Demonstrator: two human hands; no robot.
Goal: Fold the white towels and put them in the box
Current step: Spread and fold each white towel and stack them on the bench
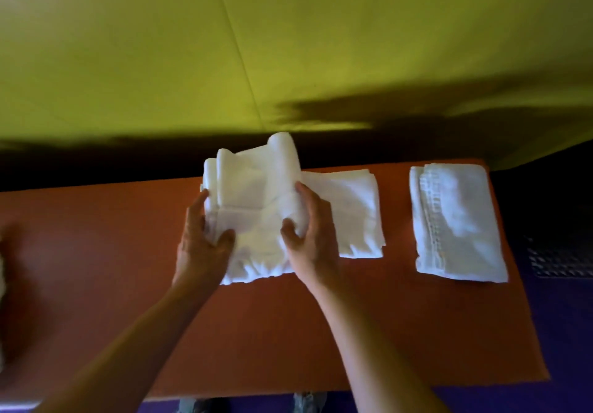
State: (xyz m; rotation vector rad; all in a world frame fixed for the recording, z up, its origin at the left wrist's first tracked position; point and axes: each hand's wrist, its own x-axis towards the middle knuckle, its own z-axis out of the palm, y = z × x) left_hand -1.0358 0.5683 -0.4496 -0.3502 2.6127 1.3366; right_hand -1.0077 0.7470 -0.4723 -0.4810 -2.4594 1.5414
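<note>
Soft rumpled white towel (256, 194) between hands

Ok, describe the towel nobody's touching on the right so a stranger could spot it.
On the orange table, look to the far right end. A folded white towel lies there alone, apart from the hands. Unlike the plain towels nearby, it has an openwork stitched strip running along its length.

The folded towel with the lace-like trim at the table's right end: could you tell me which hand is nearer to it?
Right. The right hand grips the middle towel, beside the trimmed towel; the left hand is beyond it.
</note>
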